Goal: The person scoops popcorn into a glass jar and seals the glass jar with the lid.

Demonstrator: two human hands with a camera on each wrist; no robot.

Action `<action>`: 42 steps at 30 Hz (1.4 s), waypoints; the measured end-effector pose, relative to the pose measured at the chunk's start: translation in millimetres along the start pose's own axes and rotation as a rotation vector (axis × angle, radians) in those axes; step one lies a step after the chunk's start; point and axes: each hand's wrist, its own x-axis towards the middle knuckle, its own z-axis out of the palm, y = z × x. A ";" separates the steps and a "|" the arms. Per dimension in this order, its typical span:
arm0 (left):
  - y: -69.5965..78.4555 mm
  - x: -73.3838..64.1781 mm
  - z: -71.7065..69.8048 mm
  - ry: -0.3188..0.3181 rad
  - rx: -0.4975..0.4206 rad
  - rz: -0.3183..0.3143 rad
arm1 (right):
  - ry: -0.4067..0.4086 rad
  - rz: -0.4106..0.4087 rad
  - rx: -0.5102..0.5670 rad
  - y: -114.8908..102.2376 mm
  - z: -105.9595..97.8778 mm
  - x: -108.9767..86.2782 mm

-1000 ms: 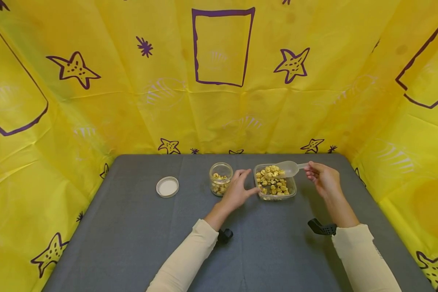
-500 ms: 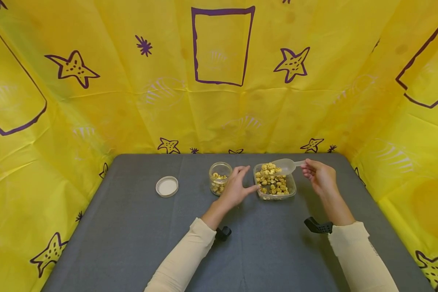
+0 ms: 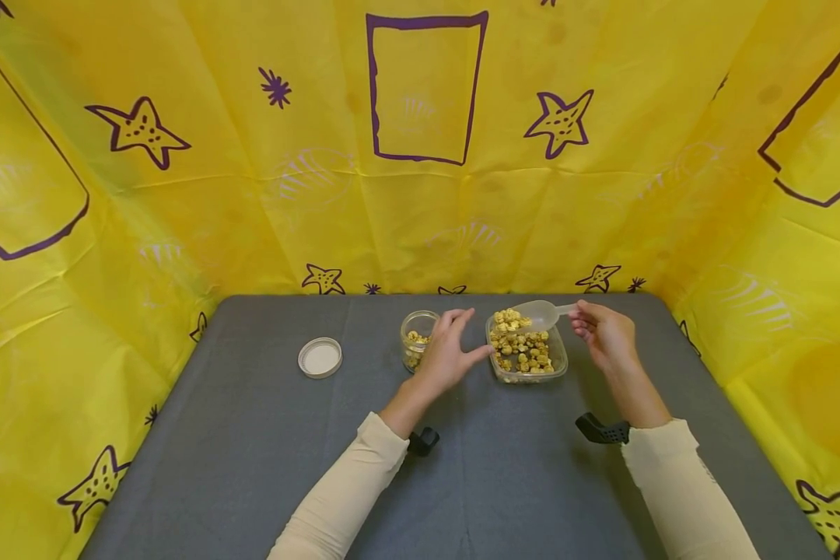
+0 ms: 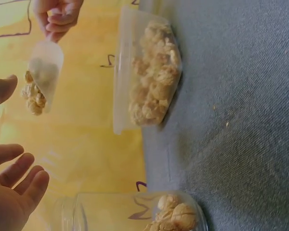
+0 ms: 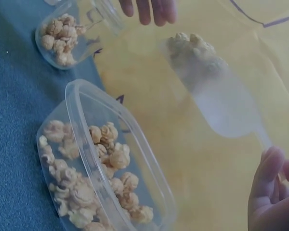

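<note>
My right hand pinches the handle of a translucent plastic scoop loaded with caramel popcorn. The scoop is held in the air above the rim of a clear rectangular plastic container, which has more popcorn in it. In the right wrist view, the scoop tilts with its popcorn end toward the left hand's fingertips. My left hand, thumb and fingers spread apart, hovers between the container and a clear jar, holding nothing. Popcorn fills the jar's lower part; the left hand partly covers it in the head view.
A round jar lid with a white inside lies on the grey tablecloth, left of the jar. Yellow curtains with purple drawings stand behind the table and along both sides. A few tiny crumbs lie on the cloth.
The right hand has lifted the loaded scoop slightly and moved it left over the container. The left hand has shifted slightly left, covering more of the jar.
</note>
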 end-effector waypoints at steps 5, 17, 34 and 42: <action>-0.4 -0.6 -4.0 0.011 0.021 0.014 | -0.001 0.005 0.000 2.7 4.7 1.4; -7.1 -2.8 -12.6 0.082 0.086 0.046 | 0.000 0.034 0.000 12.9 16.1 5.9; -33.6 -3.2 -29.3 0.182 0.064 0.055 | 0.001 0.048 -0.008 19.4 32.9 9.1; -48.9 -6.0 -36.3 0.181 0.016 -0.030 | -0.019 0.044 -0.017 23.8 50.8 11.3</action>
